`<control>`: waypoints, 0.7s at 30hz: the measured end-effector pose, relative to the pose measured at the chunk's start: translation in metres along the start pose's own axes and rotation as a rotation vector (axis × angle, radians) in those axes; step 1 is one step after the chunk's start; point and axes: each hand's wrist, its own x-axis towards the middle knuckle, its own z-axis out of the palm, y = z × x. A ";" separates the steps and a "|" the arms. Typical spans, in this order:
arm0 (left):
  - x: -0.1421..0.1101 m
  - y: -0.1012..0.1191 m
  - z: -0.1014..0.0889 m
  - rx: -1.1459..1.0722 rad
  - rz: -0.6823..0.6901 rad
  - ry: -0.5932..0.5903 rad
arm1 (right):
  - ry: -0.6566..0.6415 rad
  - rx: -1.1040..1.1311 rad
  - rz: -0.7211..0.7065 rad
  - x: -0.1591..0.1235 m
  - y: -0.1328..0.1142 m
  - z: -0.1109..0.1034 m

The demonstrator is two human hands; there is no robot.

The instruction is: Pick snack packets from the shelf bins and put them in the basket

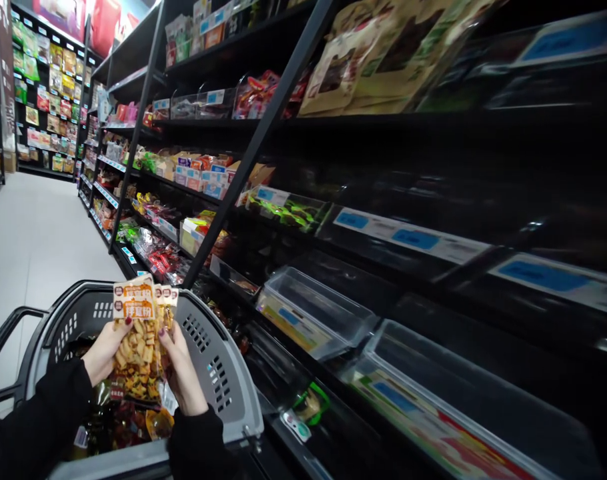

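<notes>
Several snack packets with orange-and-white labels and clear fronts are held upright over a grey shopping basket. My left hand grips them on the left side, its thumb pressed on the front. On the right side my right hand is closed round the same bunch, thumb in front; its other fingers are mostly hidden behind. Beneath the packets, other packaged goods in dark and reddish wrappers lie inside the basket, partly covered by my arms.
Black store shelves run along the right, with clear plastic bins and bagged snacks. A black basket handle sticks out at left. A pale floor aisle leads to a wall of hanging packets.
</notes>
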 end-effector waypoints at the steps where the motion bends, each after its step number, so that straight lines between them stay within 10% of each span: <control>1: 0.000 -0.001 0.000 0.034 0.023 0.008 | -0.012 0.051 0.030 0.000 0.002 0.003; 13: -0.001 0.001 0.007 0.120 0.061 0.063 | -0.136 0.257 0.155 -0.007 -0.003 0.008; 21: 0.000 0.009 0.000 -0.056 -0.087 -0.101 | -0.047 0.266 0.189 0.000 0.004 0.002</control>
